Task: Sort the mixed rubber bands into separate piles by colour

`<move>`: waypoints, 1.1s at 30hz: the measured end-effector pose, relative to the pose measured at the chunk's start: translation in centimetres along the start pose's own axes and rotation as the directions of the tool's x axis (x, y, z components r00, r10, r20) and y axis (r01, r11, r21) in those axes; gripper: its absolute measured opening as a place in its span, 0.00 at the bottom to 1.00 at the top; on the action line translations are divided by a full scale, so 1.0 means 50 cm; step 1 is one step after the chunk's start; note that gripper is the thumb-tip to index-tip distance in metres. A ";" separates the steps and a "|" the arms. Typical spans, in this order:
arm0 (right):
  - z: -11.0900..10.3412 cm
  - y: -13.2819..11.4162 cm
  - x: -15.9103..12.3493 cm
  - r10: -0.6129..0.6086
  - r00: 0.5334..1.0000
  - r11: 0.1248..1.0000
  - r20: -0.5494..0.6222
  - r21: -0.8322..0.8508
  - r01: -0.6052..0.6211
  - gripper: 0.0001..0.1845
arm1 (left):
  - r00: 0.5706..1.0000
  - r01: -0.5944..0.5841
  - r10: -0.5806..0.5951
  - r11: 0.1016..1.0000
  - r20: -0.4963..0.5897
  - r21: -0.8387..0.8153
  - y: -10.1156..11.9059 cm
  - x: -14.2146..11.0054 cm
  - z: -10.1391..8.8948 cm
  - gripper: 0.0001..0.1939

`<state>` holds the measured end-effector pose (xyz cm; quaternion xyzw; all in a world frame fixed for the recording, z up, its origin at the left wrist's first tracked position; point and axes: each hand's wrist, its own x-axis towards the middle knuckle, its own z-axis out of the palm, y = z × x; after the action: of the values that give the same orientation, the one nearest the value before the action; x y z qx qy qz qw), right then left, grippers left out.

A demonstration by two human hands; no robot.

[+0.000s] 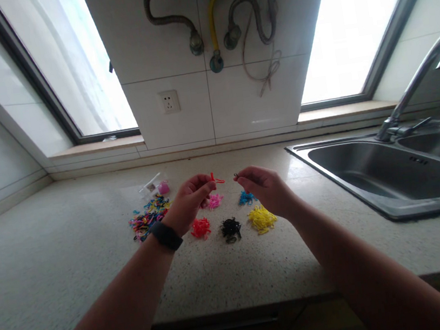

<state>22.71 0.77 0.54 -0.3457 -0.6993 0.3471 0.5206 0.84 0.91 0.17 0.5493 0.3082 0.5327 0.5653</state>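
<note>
My left hand point(194, 197), with a dark band on its wrist, pinches a red rubber band point(217, 179) that sticks out from the fingertips. Across a small gap, my right hand point(262, 185) is closed on a tiny black rubber band point(236, 176). Below the hands lie sorted piles of small bands: red point(200, 228), black point(231, 229), yellow point(262, 219), pink point(214, 201) and blue point(246, 198). My hands partly cover the pink and blue piles. A mixed multicoloured pile point(149, 218) spreads left of my left hand.
Behind the mixed pile lies a clear plastic bag point(150, 187) with something pink beside it. A steel sink point(343, 208) with a tap point(414, 88) is set into the speckled counter point(220, 279) at right. The tiled wall carries a socket point(169, 101) and hoses.
</note>
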 end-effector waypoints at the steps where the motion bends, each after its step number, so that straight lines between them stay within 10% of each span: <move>1: -0.001 0.000 0.000 -0.003 1.000 1.000 0.002 0.016 0.003 0.13 | 1.000 -0.002 0.002 1.000 0.000 -0.017 0.003 -0.001 0.001 0.14; 33: -0.009 -0.013 -0.003 0.027 0.988 0.974 0.154 0.218 -0.060 0.14 | 0.999 0.034 -0.029 0.987 0.036 -0.156 0.015 -0.010 0.005 0.13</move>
<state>23.11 0.33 1.11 -0.2736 -0.6856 0.4594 0.4940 0.76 0.23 0.79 0.5072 0.2644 0.5368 0.6202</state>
